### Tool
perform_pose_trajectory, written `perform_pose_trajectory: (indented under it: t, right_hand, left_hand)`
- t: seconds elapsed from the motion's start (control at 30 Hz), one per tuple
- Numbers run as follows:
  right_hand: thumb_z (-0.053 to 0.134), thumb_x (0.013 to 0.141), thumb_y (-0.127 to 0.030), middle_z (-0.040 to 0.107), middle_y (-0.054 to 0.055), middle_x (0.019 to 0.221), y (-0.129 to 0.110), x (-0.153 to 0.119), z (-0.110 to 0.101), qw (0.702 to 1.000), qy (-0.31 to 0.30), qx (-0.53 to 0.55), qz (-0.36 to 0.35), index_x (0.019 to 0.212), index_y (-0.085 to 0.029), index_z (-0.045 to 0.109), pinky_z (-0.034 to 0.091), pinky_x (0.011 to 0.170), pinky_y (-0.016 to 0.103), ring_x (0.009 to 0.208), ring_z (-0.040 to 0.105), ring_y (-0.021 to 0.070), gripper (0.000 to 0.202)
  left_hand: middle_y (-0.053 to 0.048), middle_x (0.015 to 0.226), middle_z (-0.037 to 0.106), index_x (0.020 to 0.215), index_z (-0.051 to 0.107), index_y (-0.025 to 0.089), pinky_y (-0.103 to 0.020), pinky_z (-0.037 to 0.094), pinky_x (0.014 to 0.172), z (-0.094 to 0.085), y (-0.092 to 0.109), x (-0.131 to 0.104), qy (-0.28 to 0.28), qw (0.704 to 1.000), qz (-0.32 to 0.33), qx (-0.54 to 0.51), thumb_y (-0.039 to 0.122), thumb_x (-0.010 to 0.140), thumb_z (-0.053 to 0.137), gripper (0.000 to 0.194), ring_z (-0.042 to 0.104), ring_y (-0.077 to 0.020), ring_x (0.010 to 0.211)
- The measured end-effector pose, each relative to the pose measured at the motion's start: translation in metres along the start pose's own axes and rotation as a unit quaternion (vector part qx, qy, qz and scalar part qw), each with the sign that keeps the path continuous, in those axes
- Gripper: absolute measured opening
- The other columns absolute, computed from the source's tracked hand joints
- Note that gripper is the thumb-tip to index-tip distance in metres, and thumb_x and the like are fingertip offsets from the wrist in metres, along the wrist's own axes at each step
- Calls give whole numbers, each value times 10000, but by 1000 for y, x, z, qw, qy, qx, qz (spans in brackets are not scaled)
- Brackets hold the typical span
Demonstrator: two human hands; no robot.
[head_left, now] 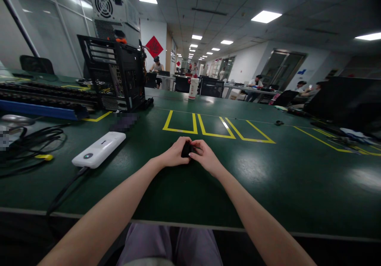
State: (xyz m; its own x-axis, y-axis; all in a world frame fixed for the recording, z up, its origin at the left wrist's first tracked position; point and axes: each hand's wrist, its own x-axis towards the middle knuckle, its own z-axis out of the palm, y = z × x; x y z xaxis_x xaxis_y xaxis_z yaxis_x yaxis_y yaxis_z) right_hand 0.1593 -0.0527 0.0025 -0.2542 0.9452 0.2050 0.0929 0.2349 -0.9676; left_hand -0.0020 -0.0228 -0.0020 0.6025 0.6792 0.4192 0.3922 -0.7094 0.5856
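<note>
A small dark object [186, 150] sits between the person's 2 hands at the middle of the frame, low over the green table [178, 202]. The left hand [173, 154] is curled round it, thumb and fingers closed on its sides. The right hand [205, 155] brings its fingertips to the object's right edge; whether they clamp it or merely touch, I can't tell from here.

I'd call this handling under way, not finished: the object is in hand, and letting it go is not yet done. The fingers hide so much of it that I can't see what has been done to it, or how much is left.

Just beyond the hands run 3 yellow tape outlines [218, 136]. A white device [101, 149] lies left of centre, with an open computer case [119, 75] at upper left.
</note>
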Motion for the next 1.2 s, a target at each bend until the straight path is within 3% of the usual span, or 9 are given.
perform_pose_trajectory:
  t: [0.27, 0.43, 0.53, 0.67, 0.83, 1.0, 1.2]
  right_hand:
    - [584, 628, -101, 501, -3, 955, 9, 3, 3, 1000, 21, -11, -16, 894, -208, 450, 414, 903, 338, 980, 527, 151, 317]
    - [677, 571, -162, 523, 16, 973, 12, 4, -9, 994, 105, 0, 14, 898, -208, 445, 405, 905, 372, 978, 521, 169, 404]
    - [693, 584, -235, 550, 39, 957, 11, 5, -10, 994, 67, 47, 72, 918, -188, 480, 435, 853, 373, 911, 551, 167, 398]
    - [685, 604, -270, 578, 29, 927, 11, 10, -3, 993, 20, 73, 88, 887, -184, 543, 460, 799, 348, 866, 567, 155, 327]
    - [699, 589, -288, 598, 18, 914, 10, 10, 0, 990, 18, 91, 102, 861, -190, 565, 459, 803, 334, 872, 570, 150, 318]
    - [635, 659, -353, 586, 14, 869, 10, 7, 1, 987, 31, 112, 108, 840, -200, 559, 467, 781, 327, 860, 567, 143, 249]
    - [633, 664, -325, 577, 10, 853, 11, 8, 3, 989, 29, 101, 105, 871, -207, 531, 460, 770, 328, 849, 565, 148, 259]
  left_hand:
    - [-78, 1085, 425, 1104, 362, 183, -417, 384, 891, -1, 0, -1, 4, 1000, 15, 6, 185, 609, 596, 547, 455, -240, 1000]
    - [-81, 1076, 422, 1101, 358, 185, -429, 386, 887, 1, -3, 0, 8, 1000, 0, 14, 222, 625, 601, 536, 451, -246, 1002]
    - [-79, 1072, 420, 1101, 356, 188, -424, 395, 877, 2, -3, 0, 10, 1000, 2, 16, 223, 622, 605, 541, 453, -244, 994]
    - [-77, 1069, 420, 1104, 355, 191, -415, 403, 868, 1, -1, -2, 10, 1000, 7, 15, 216, 625, 603, 540, 457, -240, 987]
    - [-73, 1070, 410, 1102, 351, 189, -407, 398, 877, 1, 1, -3, 18, 999, 14, 24, 221, 634, 600, 531, 451, -236, 990]
    - [-75, 1067, 407, 1102, 346, 185, -396, 394, 881, 0, 4, -3, 19, 999, 32, 28, 230, 634, 605, 537, 445, -233, 986]
    - [-68, 1066, 415, 1101, 347, 197, -406, 385, 882, 0, 8, -4, 21, 999, 28, 32, 252, 621, 615, 552, 455, -235, 978]
